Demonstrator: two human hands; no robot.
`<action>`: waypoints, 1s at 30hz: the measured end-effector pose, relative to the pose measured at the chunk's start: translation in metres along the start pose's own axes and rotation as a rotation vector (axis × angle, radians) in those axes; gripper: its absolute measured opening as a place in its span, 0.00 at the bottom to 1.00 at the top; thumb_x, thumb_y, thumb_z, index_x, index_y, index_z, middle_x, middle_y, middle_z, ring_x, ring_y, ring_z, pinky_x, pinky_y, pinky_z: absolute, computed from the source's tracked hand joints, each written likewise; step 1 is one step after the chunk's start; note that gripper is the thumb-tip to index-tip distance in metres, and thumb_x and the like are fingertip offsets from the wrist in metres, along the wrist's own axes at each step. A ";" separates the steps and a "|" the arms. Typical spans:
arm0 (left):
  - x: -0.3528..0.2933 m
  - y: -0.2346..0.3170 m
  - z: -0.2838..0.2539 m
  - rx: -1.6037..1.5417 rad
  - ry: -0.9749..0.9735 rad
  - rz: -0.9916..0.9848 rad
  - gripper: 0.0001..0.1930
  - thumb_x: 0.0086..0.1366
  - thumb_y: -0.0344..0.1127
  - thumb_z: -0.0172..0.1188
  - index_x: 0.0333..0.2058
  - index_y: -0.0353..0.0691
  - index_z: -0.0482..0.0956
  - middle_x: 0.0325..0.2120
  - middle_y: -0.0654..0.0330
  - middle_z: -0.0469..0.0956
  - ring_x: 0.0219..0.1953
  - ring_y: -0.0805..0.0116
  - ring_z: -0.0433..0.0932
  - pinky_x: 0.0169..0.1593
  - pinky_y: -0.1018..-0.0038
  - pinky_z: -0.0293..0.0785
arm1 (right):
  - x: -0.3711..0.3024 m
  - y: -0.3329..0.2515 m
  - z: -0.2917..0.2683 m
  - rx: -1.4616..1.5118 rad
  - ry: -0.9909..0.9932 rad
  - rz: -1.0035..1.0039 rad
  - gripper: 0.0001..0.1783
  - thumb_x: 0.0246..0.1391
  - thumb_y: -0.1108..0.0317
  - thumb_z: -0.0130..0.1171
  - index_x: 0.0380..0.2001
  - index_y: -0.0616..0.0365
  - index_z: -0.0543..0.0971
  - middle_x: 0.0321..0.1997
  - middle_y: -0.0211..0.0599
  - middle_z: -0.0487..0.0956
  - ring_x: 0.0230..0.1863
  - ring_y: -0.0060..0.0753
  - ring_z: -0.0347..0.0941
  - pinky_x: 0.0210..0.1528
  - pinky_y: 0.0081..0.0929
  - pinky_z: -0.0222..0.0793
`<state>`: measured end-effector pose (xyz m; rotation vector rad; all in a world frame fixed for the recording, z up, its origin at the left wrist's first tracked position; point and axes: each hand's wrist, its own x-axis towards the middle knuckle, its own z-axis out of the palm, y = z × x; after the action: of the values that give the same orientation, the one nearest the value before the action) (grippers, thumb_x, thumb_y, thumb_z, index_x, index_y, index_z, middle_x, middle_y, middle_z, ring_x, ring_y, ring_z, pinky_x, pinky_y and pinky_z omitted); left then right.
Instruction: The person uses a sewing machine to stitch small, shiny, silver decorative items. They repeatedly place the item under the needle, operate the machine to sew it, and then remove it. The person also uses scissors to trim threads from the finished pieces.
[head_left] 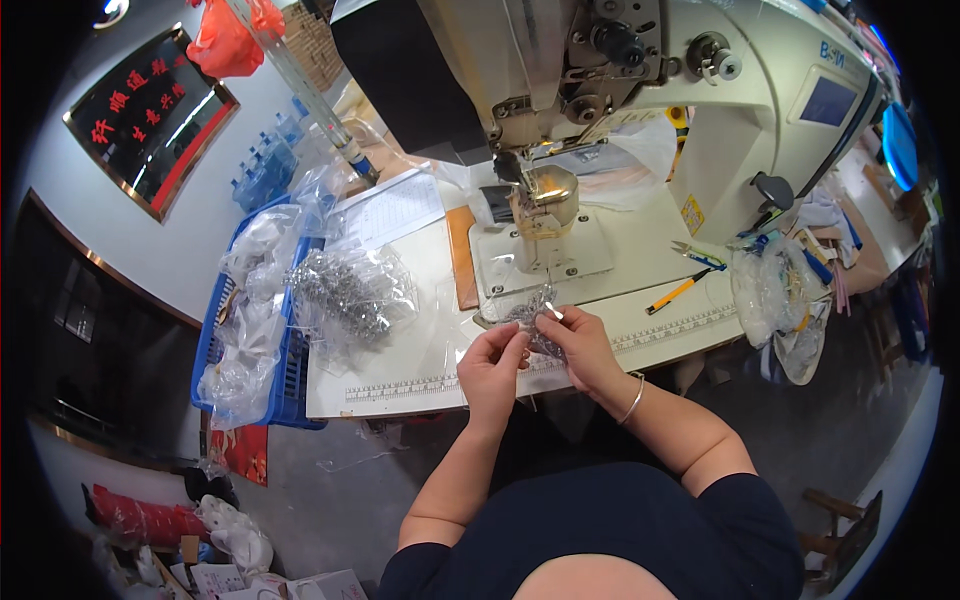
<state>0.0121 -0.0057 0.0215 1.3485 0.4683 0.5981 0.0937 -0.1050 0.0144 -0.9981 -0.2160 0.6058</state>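
Observation:
At the front edge of the sewing machine table, my left hand and my right hand are close together. Between and below their fingertips shows a silvery, shiny trim piece; its exact kind is too small to make out. My right thumb and fingers pinch it. My left fingers are drawn together at its left side, and what lies between them is partly hidden. Just beyond the hands stands the sewing machine's post on its metal plate. To the left lies a clear plastic bag full of similar silvery pieces.
A blue basket of plastic bags stands at the table's left. Ruler tape runs along the front edge. Thread snips and an orange pen-like tool lie right. Papers lie behind the bag; the machine head overhangs.

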 end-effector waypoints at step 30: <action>-0.001 0.003 -0.003 -0.048 0.063 0.001 0.06 0.57 0.29 0.60 0.33 0.34 0.77 0.21 0.65 0.75 0.18 0.82 0.70 0.21 0.87 0.65 | 0.003 -0.005 -0.006 -0.217 -0.161 0.032 0.04 0.51 0.74 0.57 0.27 0.64 0.75 0.27 0.28 0.75 0.28 0.15 0.68 0.33 0.14 0.65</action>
<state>0.0086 -0.0037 0.0236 1.2868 0.5018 0.6502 0.1004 -0.1096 0.0147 -1.1636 -0.4160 0.7032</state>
